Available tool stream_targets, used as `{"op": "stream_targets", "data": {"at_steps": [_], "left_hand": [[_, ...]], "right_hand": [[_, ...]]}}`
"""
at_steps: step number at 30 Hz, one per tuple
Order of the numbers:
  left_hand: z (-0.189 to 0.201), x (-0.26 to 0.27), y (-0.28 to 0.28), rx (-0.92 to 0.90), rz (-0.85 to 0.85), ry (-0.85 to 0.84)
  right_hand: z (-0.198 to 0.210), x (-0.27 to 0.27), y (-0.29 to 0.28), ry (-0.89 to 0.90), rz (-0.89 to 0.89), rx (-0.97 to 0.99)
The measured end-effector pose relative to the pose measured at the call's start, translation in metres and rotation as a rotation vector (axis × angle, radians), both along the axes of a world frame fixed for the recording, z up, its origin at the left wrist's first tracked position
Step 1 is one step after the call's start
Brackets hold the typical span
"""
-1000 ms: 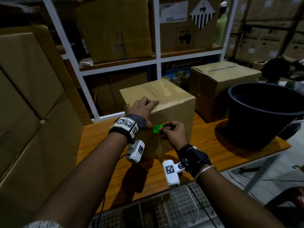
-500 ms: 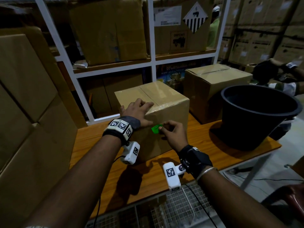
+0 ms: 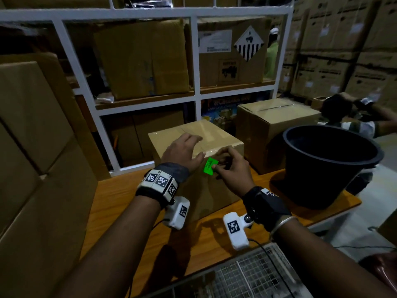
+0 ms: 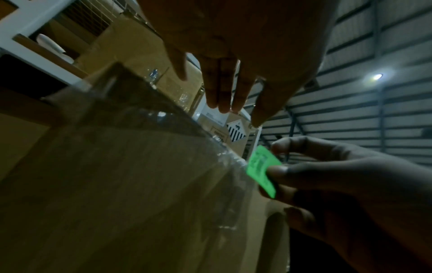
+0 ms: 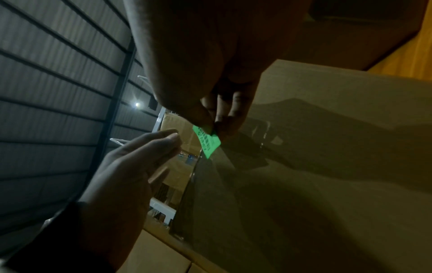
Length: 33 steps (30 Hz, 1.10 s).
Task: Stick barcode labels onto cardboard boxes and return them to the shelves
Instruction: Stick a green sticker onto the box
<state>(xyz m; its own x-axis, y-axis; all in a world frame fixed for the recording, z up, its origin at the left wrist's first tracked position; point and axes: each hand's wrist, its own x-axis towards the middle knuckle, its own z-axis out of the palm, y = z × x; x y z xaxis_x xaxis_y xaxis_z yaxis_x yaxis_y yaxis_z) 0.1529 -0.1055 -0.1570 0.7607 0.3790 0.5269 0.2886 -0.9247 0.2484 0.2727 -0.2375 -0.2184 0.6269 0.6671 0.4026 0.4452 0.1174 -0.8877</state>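
right hand (image 3: 233, 168): thumb and fingertips pinch green barcode label (image 3: 210, 166), held at the near top edge of the cardboard box (image 3: 217, 136)
left hand (image 3: 184, 152): fingers straight, released, over the box top; contact unclear
box: taped, upright on wooden table (image 3: 120, 203), in front of white shelves (image 3: 194, 97)
nearby: 2nd box (image 3: 266, 123) and black bucket (image 3: 326, 166) to the right

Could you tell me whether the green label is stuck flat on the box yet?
Not yet. The right hand pinches the green label by one edge at the box face; its free part stands off the cardboard.
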Motion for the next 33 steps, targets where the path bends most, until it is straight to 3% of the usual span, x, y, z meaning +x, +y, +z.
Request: {"op": "stream_targets", "data": {"at_steps": [4,9,16,33], "left_hand": [[0.007,0.003,-0.019,-0.061,-0.085,-0.146],[0.005,0.01,-0.029,-0.278,-0.019,-0.1],[0.002,0.013,-0.036,-0.44,-0.025,-0.118],[0.0,0.051,-0.065,-0.502,-0.077,-0.207]], "right_hand": [[0.016,0.005,-0.006,-0.031,-0.016,0.057],[0.027,0.011,-0.015,-0.012,-0.015,0.097],[0.032,0.013,-0.027,0.003,0.005,0.118],[0.055,0.055,-0.06,-0.185,-0.062,-0.058]]}}
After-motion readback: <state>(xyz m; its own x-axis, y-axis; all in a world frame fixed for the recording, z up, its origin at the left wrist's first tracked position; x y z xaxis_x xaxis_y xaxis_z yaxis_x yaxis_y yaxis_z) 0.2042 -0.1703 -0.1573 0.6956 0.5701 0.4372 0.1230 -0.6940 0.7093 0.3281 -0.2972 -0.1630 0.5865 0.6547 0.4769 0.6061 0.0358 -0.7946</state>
